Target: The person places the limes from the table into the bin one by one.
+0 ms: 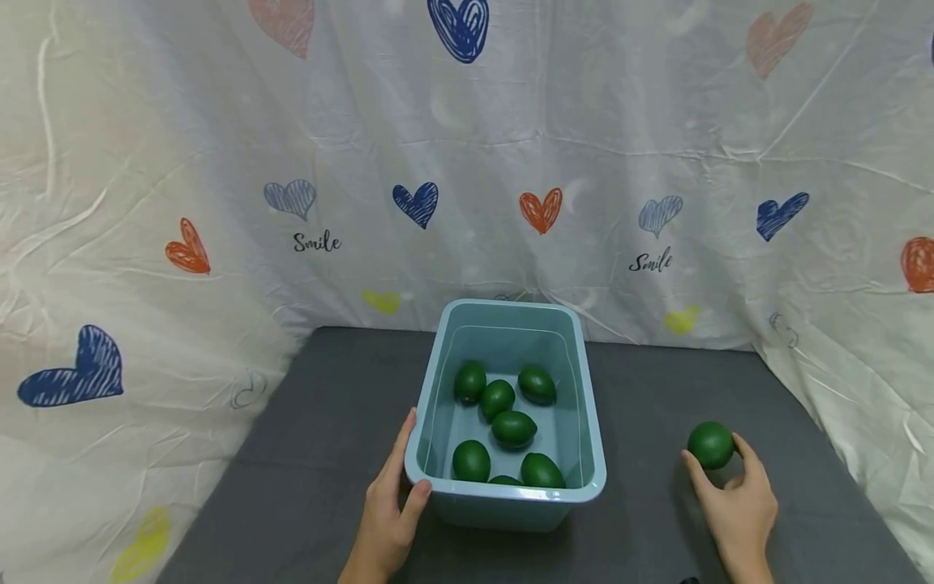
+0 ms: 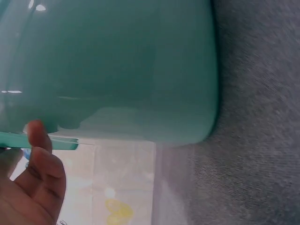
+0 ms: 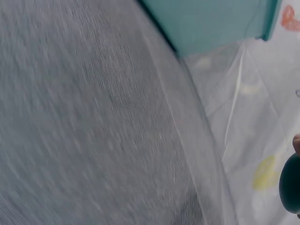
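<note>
A light blue plastic bin stands on the grey table, with several dark green limes lying in it. My left hand holds the bin's near left corner, thumb against the front of the rim and fingers along its left side. In the left wrist view, curled fingers lie under the rim, next to the outer wall. To the right of the bin, my right hand pinches another lime between thumb and fingers. That lime shows only at the right edge of the right wrist view.
Grey cloth covers the table, which ends just behind the bin. A white curtain printed with hearts hangs at the back and along both sides. A small black object shows at the bottom edge, left of my right wrist.
</note>
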`<state>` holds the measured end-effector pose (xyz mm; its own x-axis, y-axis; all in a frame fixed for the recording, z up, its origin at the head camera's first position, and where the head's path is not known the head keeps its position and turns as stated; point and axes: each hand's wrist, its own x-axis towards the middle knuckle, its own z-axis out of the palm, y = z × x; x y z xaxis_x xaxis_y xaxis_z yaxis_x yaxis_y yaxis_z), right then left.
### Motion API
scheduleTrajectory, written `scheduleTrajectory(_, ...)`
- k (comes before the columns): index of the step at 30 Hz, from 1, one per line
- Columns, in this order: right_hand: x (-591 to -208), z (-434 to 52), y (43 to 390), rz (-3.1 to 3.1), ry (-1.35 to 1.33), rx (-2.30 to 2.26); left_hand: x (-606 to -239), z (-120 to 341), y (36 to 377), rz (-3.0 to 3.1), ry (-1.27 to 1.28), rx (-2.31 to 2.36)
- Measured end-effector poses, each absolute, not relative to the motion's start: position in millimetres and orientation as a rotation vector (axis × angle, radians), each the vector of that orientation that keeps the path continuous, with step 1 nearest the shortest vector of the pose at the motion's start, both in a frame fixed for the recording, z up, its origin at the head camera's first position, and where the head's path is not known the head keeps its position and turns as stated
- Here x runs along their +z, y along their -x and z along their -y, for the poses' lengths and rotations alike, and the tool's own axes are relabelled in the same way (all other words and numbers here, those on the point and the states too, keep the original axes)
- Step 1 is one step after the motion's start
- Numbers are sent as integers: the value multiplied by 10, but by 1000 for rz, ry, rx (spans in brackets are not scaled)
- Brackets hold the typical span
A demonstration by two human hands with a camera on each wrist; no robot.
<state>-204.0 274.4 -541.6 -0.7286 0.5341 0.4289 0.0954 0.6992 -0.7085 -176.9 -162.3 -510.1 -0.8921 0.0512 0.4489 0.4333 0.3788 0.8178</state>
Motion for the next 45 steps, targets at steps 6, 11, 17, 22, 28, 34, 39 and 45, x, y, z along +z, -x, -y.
scheduleTrajectory(6,-5335,-2584,1990,2262,413,870,-5030,1610,1740,2312,368,-1543)
scheduleTrajectory(11,-5262,-2464,1942,2236,362,855,-5020,1607,1737,2330,353,-1554)
scheduleTrajectory(17,-5185,-2298,1883,2214,315,861,-5041,1607,1748,2328,350,-1553)
scheduleTrajectory(22,-5138,-2179,1866,2202,270,876,-5041,1605,1749,2318,345,-1572)
scheduleTrajectory(28,-5089,-2050,1867,2193,224,901,-5041,1602,1744,2319,327,-1591)
scheduleTrajectory(34,-5040,-1934,1849,2165,171,917,-5058,1599,1758,2298,349,-1598)
scheduleTrajectory(39,-4994,-1829,1819,2161,167,943,-5070,1605,1754,2297,356,-1602)
scheduleTrajectory(45,-4934,-1724,1795,2139,144,963,-5067,1605,1742,2296,372,-1581)
